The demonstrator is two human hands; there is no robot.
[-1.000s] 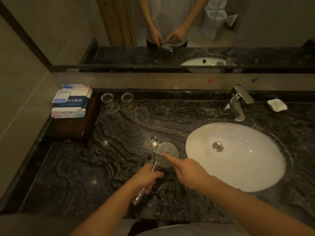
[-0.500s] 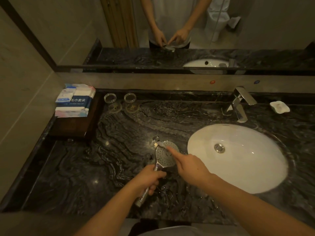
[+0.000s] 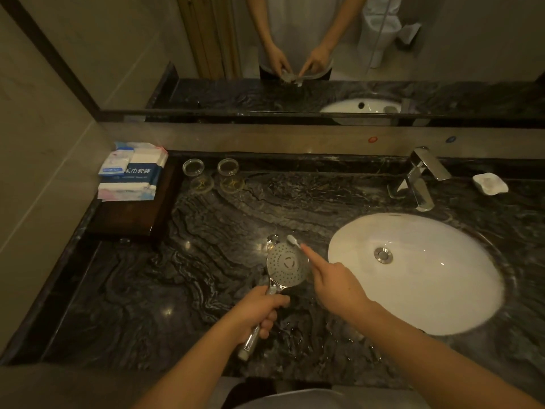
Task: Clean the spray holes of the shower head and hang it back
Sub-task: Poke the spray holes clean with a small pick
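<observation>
toothbrush [image 3: 293, 241] handle hidden under right hand [image 3: 336, 286], forearms cut off below

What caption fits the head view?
Left hand grips round chrome shower head; right hand scrubs it with small white brush.

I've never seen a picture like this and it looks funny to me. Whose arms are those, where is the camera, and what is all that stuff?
There is no machine here, just a person. The camera sits on their head and looks down, so you see their own two arms. The mirror on the wall shows the same person from the front.

The left hand grips the handle of a shower head, the round silver part with many little holes. The right hand holds a small toothbrush, its bristles at the far edge of that round part.

Below is a dark marble counter with a white sink, a tap and a soap dish. At the back stand two glasses and packets of towels.
</observation>
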